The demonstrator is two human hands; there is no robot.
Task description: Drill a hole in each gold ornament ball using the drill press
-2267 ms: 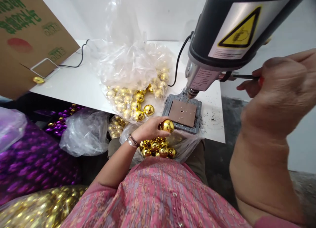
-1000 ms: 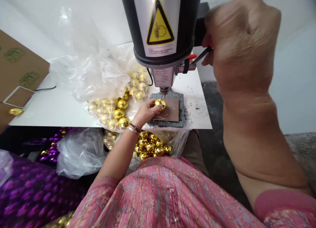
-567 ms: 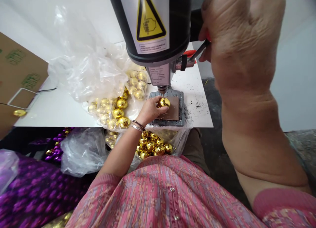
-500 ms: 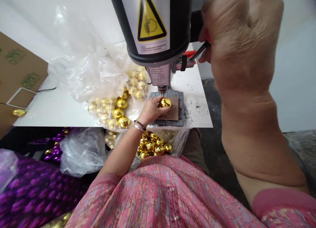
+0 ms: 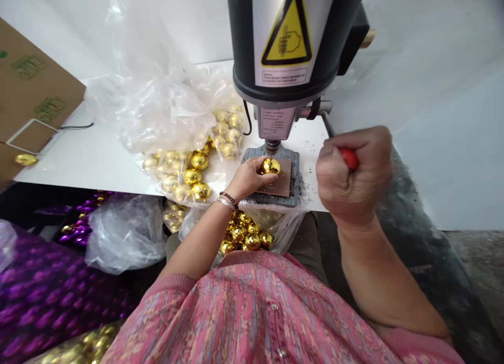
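My left hand [image 5: 252, 176] grips a shiny gold ball ornament [image 5: 271, 166] on a brown board [image 5: 280, 181], which lies on the grey base [image 5: 295, 169] of a drill press [image 5: 287, 43]. Straight above the ball is the drill bit [image 5: 271, 156], its tip at or just over the top; whether it has entered I cannot tell. Further right, my right hand [image 5: 354, 177] is wrapped round the red-knobbed feed lever [image 5: 348, 158] of the press.
Clear plastic bags [image 5: 169, 112] of gold balls cover the table's left side. More gold balls [image 5: 244, 235] fill a bag at my lap. A cardboard box [image 5: 43, 85] stands far left, above purple ornaments [image 5: 51, 295]. Dark shavings lie around the base.
My right hand has pulled the feed lever down from high beside the motor housing. My left hand still holds the ball on the board. The view has shifted slightly.
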